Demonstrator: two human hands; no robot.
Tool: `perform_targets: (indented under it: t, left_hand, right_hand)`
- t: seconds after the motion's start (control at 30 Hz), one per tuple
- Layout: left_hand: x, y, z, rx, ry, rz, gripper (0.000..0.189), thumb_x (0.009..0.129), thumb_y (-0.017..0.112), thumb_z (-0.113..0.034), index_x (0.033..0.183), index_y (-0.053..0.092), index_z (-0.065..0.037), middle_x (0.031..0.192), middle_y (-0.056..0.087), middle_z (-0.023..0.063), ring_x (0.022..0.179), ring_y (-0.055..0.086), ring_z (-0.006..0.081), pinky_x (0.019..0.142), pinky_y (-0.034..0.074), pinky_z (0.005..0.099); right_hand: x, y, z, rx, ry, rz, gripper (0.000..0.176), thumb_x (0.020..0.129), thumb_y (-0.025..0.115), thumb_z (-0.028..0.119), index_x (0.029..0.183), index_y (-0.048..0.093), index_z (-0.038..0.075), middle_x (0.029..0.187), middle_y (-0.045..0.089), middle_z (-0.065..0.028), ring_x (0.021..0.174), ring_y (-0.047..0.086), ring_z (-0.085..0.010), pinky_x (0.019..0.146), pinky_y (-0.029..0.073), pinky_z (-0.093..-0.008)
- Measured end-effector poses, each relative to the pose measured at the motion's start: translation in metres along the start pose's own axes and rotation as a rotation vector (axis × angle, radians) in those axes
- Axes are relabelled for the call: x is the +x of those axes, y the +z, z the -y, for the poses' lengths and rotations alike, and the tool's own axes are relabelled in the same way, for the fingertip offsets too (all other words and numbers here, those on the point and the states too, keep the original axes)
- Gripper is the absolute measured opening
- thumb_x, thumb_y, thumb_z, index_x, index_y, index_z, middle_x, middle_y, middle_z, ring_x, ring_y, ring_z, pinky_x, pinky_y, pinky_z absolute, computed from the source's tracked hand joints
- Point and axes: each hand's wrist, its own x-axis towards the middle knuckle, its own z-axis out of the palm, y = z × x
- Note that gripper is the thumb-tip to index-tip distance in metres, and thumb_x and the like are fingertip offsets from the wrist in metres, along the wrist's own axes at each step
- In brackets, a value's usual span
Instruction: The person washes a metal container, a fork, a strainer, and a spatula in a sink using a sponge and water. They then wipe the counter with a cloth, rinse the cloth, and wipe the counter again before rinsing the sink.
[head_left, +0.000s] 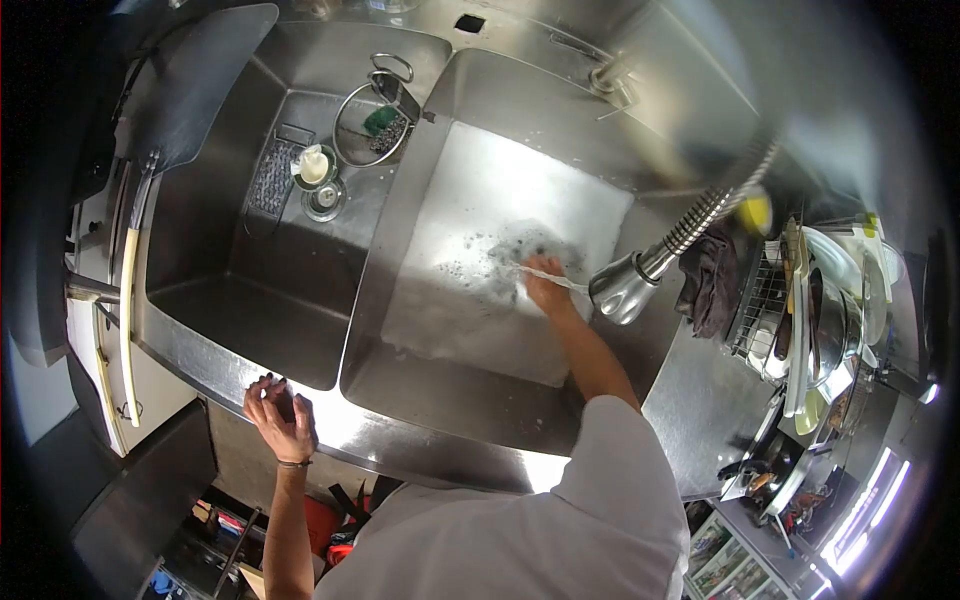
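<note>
My right hand (546, 286) is in the right sink basin (470, 395), low over a white, foamy patch of water (500, 190). Its fingers are curled, and what they hold, if anything, is hidden. A thin white stream (570, 282) runs across the hand from the metal spray head (622, 288). Dark gaps break up the foam around the fingers. My left hand (280, 415) rests open on the sink's front rim (345, 425), fingers loosely bent and apart, holding nothing.
The left basin (290, 310) contains a round strainer (352, 130) with a green scouring pad (380, 120), a grater (270, 180) and a small cream-coloured item (313, 166) near the drain (323, 200). A long-handled peel (200, 90) leans at left. A dark cloth (708, 280) and dish rack (765, 295) are at right.
</note>
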Motion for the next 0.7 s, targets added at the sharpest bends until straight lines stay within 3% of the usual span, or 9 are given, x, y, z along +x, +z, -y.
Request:
perform_targets:
  t: [0.1,0.17,0.2,0.27,0.33,0.37,0.4,0.5,0.7]
  left_hand:
    - [0.003,-0.004,-0.009,0.009,-0.098,0.052,0.031,0.076,0.054,-0.024,0.097,0.054,-0.002,0.108,0.048,0.014,0.107,0.04,0.0318,0.093,0.027,0.0467]
    - [0.0,0.0,-0.002,0.021,-0.026,0.003,0.031,0.076,0.055,-0.025,0.097,0.054,-0.002,0.108,0.048,0.0139,0.107,0.04,0.0323,0.093,0.027,0.0469]
    - [-0.001,0.001,0.0,0.012,-0.032,0.003,0.03,0.076,0.055,-0.025,0.096,0.054,-0.003,0.107,0.048,0.014,0.107,0.04,0.0328,0.093,0.027,0.047]
    - [-0.003,0.005,0.001,0.013,-0.028,-0.002,0.03,0.076,0.055,-0.025,0.096,0.054,-0.003,0.107,0.048,0.0141,0.107,0.04,0.0331,0.092,0.027,0.0471]
    - [0.003,-0.005,-0.007,-0.001,-0.084,0.04,0.029,0.075,0.055,-0.025,0.094,0.054,-0.003,0.106,0.049,0.0143,0.105,0.041,0.0336,0.092,0.028,0.0474]
    - [0.003,-0.005,-0.008,0.02,-0.092,0.037,0.028,0.074,0.056,-0.023,0.093,0.053,-0.003,0.106,0.049,0.0145,0.103,0.042,0.0338,0.09,0.029,0.0475]
    - [0.004,-0.005,-0.008,0.017,-0.098,0.037,0.028,0.074,0.056,-0.022,0.093,0.053,-0.002,0.106,0.048,0.0149,0.103,0.042,0.0339,0.09,0.029,0.0473]
    - [0.004,-0.005,-0.008,-0.007,-0.102,0.03,0.027,0.072,0.056,-0.02,0.092,0.054,-0.002,0.105,0.048,0.0163,0.103,0.041,0.0342,0.09,0.03,0.046]
    - [0.005,-0.009,-0.011,-0.033,-0.115,0.033,0.026,0.072,0.058,-0.018,0.092,0.054,-0.002,0.105,0.048,0.0159,0.103,0.042,0.0327,0.087,0.033,0.0445]
  right_hand:
    - [0.009,-0.037,-0.027,-0.219,0.097,0.114,0.014,0.073,0.055,0.016,0.084,0.056,0.007,0.088,0.055,-0.0077,0.085,0.053,-0.0253,0.076,0.04,-0.0406]
    - [-0.002,0.004,-0.062,0.9,0.598,-0.494,0.022,0.076,0.052,0.017,0.095,0.056,0.006,0.098,0.055,-0.0081,0.087,0.053,-0.0258,0.077,0.04,-0.0402]
    - [-0.003,0.002,-0.055,0.905,0.597,-0.489,0.022,0.076,0.052,0.017,0.095,0.056,0.006,0.098,0.055,-0.0081,0.087,0.053,-0.0258,0.077,0.04,-0.0402]
    - [-0.001,-0.013,-0.023,0.362,0.572,-0.02,0.033,0.078,0.051,0.018,0.11,0.049,0.007,0.112,0.048,-0.0096,0.099,0.048,-0.0277,0.084,0.038,-0.0406]
    - [-0.002,-0.02,0.029,-0.177,0.483,0.429,0.046,0.08,0.049,0.019,0.124,0.042,0.008,0.127,0.042,-0.0111,0.112,0.043,-0.0295,0.091,0.037,-0.0409]
    - [-0.021,0.005,0.054,0.28,0.154,0.303,0.044,0.082,0.048,0.021,0.124,0.043,0.008,0.132,0.037,-0.0108,0.116,0.04,-0.03,0.095,0.035,-0.0389]
    - [-0.027,0.008,0.088,-0.046,-0.33,0.079,0.042,0.083,0.047,0.022,0.123,0.044,0.007,0.132,0.037,-0.0109,0.115,0.041,-0.028,0.095,0.036,-0.0371]
    - [-0.016,0.024,0.192,0.443,-0.676,0.165,0.038,0.084,0.049,0.028,0.117,0.049,0.011,0.128,0.043,-0.007,0.118,0.04,-0.0237,0.097,0.034,-0.039]
    - [0.047,0.001,0.177,0.488,-0.599,0.558,0.034,0.081,0.052,0.028,0.112,0.054,0.014,0.123,0.047,-0.0074,0.114,0.043,-0.0277,0.094,0.037,-0.0392]
